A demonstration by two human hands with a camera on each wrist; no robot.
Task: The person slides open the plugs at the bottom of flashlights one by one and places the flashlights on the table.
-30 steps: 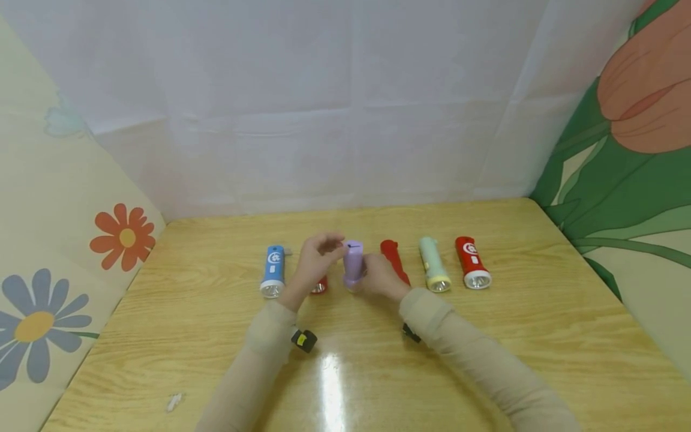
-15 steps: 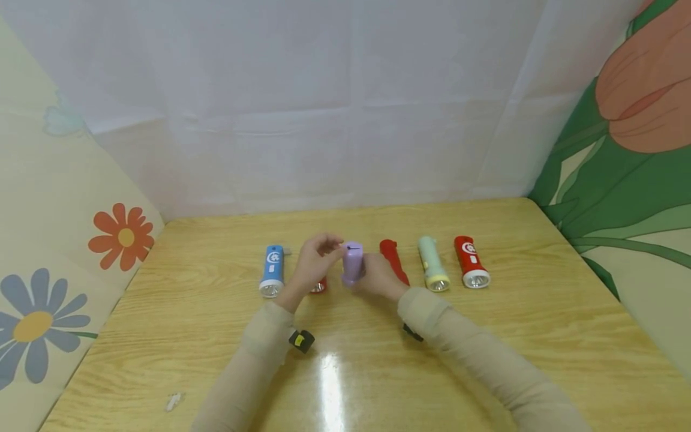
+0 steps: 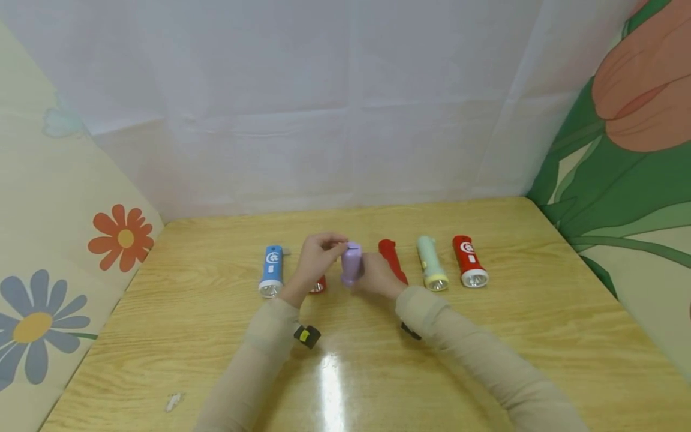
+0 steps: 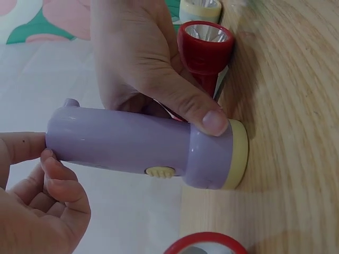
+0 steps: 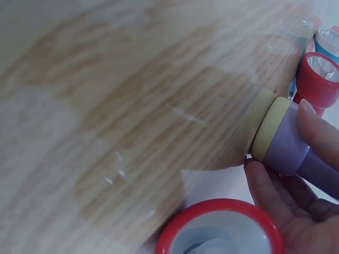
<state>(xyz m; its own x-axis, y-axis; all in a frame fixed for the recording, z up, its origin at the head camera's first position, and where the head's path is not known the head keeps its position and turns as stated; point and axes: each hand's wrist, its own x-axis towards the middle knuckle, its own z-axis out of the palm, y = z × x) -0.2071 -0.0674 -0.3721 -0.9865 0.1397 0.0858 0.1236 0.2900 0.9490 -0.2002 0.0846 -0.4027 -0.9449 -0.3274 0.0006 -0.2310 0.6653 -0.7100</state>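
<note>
A purple flashlight (image 3: 351, 264) with a pale yellow head ring stands head-down on the table. Around its lower part my right hand (image 3: 378, 276) holds it, the thumb (image 4: 214, 121) lying against the head. At the upturned tail, my left hand (image 3: 315, 258) has thumb and finger together on the edge; whether a small part is caught between them is hidden. In the left wrist view the flashlight's yellow switch (image 4: 160, 172) shows on its side. One red flashlight (image 3: 320, 285) is mostly hidden behind my left hand, and another red flashlight (image 3: 392, 259) lies just beyond my right.
A blue flashlight (image 3: 272, 270) lies to the left. On the right lie a mint-green flashlight (image 3: 430, 261) and a red flashlight with a white emblem (image 3: 468, 261). A small whitish mark (image 3: 173, 402) shows on the wooden table (image 3: 135, 336) at the front left.
The left fingers have shifted slightly over the purple flashlight's tail, covering part of the dark slot visible there earlier. My right hand keeps its hold; the other flashlights stay put.
</note>
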